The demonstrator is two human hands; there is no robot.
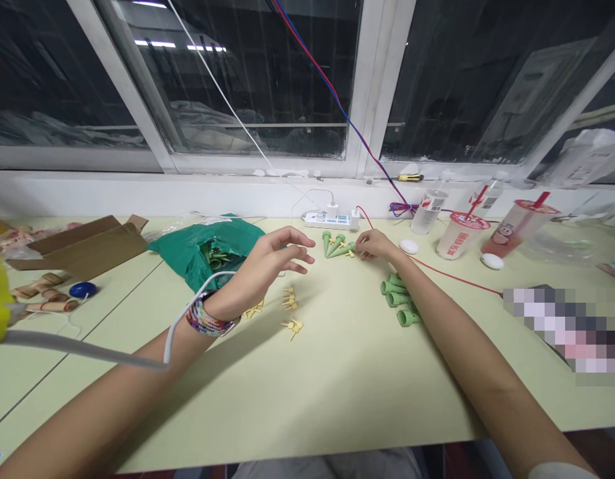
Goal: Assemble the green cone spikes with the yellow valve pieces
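My left hand (275, 263) hovers above the table with its fingers spread, and nothing is in it. Below it lie several small yellow valves (293, 326). My right hand (375, 245) is closed at the wide end of a green plastic watering spike (341, 251), one of a small group of cone-shaped spikes lying at the back of the table. Small yellow parts show on these spikes. Beside my right forearm lie several hollow green tubes (397, 299), partly hidden by the arm. A green plastic bag (188, 246) with more green pieces inside sits left of my left hand.
A power strip (327, 219) stands behind the spikes. Drink cups (457, 239), a bottle (428, 211) and white lids (408, 247) are at the right, near a red cable. A cardboard box (88, 246) and wooden toys (45, 293) lie left. A white cord crosses my left wrist.
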